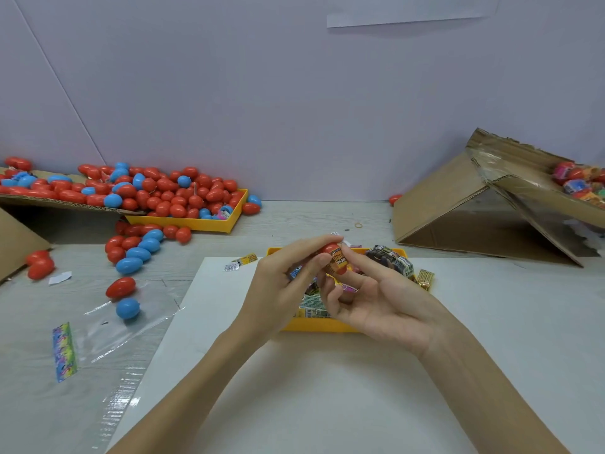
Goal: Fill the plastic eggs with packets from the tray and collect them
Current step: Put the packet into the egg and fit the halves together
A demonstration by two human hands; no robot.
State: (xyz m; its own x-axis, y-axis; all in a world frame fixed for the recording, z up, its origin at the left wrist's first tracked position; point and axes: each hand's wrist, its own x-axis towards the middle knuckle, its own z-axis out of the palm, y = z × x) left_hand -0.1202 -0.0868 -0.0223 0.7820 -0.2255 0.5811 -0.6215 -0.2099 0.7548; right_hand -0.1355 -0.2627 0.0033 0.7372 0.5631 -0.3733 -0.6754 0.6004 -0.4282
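1. A red plastic egg (pixel 331 250) is pinched between the thumb and forefinger of the left hand (pixel 281 290), raised just above the yellow plastic tray (pixel 314 326) of printed foil packets
2. An orange printed packet (pixel 339 262) is pressed against the egg's open side by the curled fingers of the right hand (pixel 370 301), so both hands are closed on the same small bundle
3. The egg's long axis is judged to run roughly from left hand to right hand, the packet lying on the right hand's side; whether the second half shell is held cannot be told
4. The coming move is judged to turn on the packet being pushed leftward into the shell
5. The shell looks smooth, hard and glossy; the packet crinkled and pliable, likely to spring back
6. Well beyond the left hand, a heap of red and blue plastic eggs (pixel 170 198) lies; beyond the right hand, a tilted brown cardboard box (pixel 458 204) holds filled eggs
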